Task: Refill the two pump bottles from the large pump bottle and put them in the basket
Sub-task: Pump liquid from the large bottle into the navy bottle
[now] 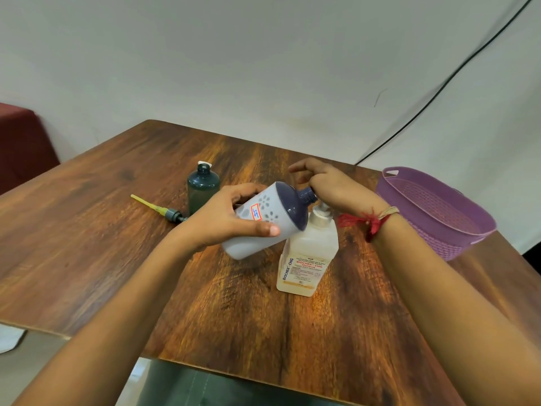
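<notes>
1. The left hand grips a white flower-print bottle. The thumb lies along the near side and the fingers curl round the far side.
2. This bottle is held off the table and tilted. Its dark blue threaded neck is open and points away from the left fingertips, toward the right hand.
3. The right hand is over the top of the BIOCHEK CHG handrub pump bottle, fingers loosely spread and holding nothing. The pump head is hidden under the heel of the hand, so I cannot tell whether they touch.
4. That large bottle stands upright on the wooden table, below the right palm and just under the tilted neck.
5. Beyond the left fingers, a dark grey bottle stands upright with its neck open.
6. Left of the left knuckles, a loose pump with a yellow dip tube lies flat on the table, near the dark bottle.
7. Right of the right wrist, which wears a red thread, sits a purple basket.
</notes>
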`<state>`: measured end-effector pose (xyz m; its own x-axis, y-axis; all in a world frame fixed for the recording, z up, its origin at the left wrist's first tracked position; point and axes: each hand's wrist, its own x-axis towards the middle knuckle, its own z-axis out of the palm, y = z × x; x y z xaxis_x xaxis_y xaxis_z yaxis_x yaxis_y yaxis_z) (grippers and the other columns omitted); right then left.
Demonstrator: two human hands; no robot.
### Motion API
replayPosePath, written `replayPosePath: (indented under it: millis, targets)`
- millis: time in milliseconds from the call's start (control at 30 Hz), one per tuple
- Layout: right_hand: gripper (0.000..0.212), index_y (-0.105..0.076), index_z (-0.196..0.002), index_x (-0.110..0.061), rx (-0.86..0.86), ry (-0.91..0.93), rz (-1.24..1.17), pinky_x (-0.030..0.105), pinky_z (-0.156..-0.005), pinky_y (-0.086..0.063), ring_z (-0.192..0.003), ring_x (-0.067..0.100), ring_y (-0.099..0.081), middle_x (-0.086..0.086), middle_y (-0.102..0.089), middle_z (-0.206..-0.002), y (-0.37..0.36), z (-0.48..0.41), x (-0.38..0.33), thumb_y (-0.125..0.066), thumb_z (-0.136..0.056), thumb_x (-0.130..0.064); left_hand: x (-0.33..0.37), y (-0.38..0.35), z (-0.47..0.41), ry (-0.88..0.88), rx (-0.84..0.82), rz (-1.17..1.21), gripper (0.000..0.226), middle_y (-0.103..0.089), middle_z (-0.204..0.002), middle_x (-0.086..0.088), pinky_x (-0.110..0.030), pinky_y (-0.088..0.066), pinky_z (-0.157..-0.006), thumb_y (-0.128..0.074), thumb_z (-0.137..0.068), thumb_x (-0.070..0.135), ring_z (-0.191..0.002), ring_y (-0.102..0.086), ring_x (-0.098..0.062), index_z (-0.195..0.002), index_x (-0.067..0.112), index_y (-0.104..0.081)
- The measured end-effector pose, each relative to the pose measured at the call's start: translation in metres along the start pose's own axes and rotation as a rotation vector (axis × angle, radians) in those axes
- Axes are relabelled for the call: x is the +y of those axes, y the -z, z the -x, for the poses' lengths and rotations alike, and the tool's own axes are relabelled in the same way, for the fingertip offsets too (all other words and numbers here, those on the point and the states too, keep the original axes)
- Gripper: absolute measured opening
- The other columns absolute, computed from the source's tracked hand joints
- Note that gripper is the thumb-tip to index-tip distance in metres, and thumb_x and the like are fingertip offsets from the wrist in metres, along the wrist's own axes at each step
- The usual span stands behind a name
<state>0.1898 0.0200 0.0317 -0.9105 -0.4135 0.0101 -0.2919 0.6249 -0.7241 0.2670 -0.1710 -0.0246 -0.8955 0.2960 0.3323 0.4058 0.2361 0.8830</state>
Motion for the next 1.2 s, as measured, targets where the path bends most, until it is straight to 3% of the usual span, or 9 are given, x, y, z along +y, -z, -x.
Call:
replayPosePath:
  millis: [133,267,433,633,733,933,1133,1200]
  targets:
    - [0.045,-0.051,-0.111,-0.028,0.014,0.013,0.033,0.021,-0.067,-0.039,-0.095,0.013,-0.048,-0.002,-0.05,-0.11,0.005,-0.001,-0.003,-0.033,-0.084,0.003,0.0,0.003,0.001,-0.007,-0.013,-0.028,0.051,-0.063,-0.086,0.005,-0.022,-0.051,-0.063,-0.073,-0.055,0.051,-0.078,-0.063,-0.011,-0.096,0.022,-0.061]
    - [0.044,-0.054,-0.105,-0.029,-0.01,-0.006,0.017,0.029,-0.085,-0.038,-0.106,0.015,-0.048,-0.006,-0.052,-0.103,0.007,-0.005,-0.005,-0.033,-0.085,0.004,0.002,0.003,0.002,-0.015,-0.02,-0.011,0.047,-0.064,-0.085,0.008,-0.02,-0.051,-0.063,-0.074,-0.056,0.05,-0.078,-0.064,-0.01,-0.095,0.026,-0.061]
    - [0.044,-0.057,-0.099,-0.026,-0.01,-0.019,-0.049,0.026,-0.074,-0.042,-0.099,0.018,-0.053,0.003,-0.056,-0.099,-0.002,-0.002,0.0,-0.032,-0.084,0.006,0.003,-0.001,0.002,-0.018,-0.016,0.024,0.043,-0.064,-0.083,0.015,-0.018,-0.049,-0.063,-0.074,-0.057,0.046,-0.076,-0.063,-0.005,-0.094,0.029,-0.061]
    - [0.036,-0.055,-0.103,-0.025,0.004,0.031,0.062,0.028,-0.081,-0.04,-0.102,0.017,-0.052,-0.003,-0.053,-0.098,0.009,-0.003,-0.008,-0.036,-0.086,0.001,0.0,0.0,0.002,-0.003,0.002,0.014,0.049,-0.064,-0.084,0.009,-0.021,-0.05,-0.063,-0.073,-0.055,0.049,-0.078,-0.063,-0.01,-0.095,0.024,-0.061]
    - [0.038,-0.056,-0.097,-0.027,-0.005,0.023,-0.002,0.029,-0.081,-0.042,-0.102,0.018,-0.053,-0.001,-0.056,-0.099,0.006,-0.003,-0.006,-0.035,-0.085,0.003,-0.003,0.001,0.001,-0.003,0.004,0.004,0.051,-0.063,-0.085,0.007,-0.021,-0.05,-0.063,-0.074,-0.056,0.05,-0.077,-0.063,-0.01,-0.096,0.021,-0.062]
    - [0.039,-0.059,-0.096,-0.026,-0.009,0.013,-0.044,0.027,-0.073,-0.043,-0.096,0.017,-0.055,0.002,-0.059,-0.097,-0.001,0.0,-0.003,-0.035,-0.084,0.004,-0.002,-0.002,0.001,-0.023,0.016,0.018,0.046,-0.066,-0.087,0.014,-0.017,-0.05,-0.063,-0.075,-0.056,0.047,-0.077,-0.064,-0.005,-0.097,0.03,-0.061]
    - [0.04,-0.061,-0.084,-0.026,0.034,0.012,-0.074,0.035,-0.091,-0.046,-0.102,0.02,-0.057,0.0,-0.06,-0.091,0.005,-0.005,-0.003,-0.036,-0.082,0.006,0.001,0.0,0.001,-0.026,0.01,-0.005,0.044,-0.065,-0.087,0.016,-0.016,-0.05,-0.063,-0.074,-0.056,0.049,-0.079,-0.064,-0.005,-0.095,0.033,-0.06]
    - [0.043,-0.061,-0.08,-0.023,0.091,0.003,-0.136,0.034,-0.086,-0.048,-0.095,0.019,-0.059,0.002,-0.061,-0.087,0.002,-0.005,0.0,-0.031,-0.08,0.008,0.0,0.0,0.001,-0.028,0.013,-0.014,0.044,-0.065,-0.087,0.017,-0.016,-0.05,-0.063,-0.074,-0.056,0.05,-0.079,-0.064,-0.005,-0.094,0.034,-0.059]
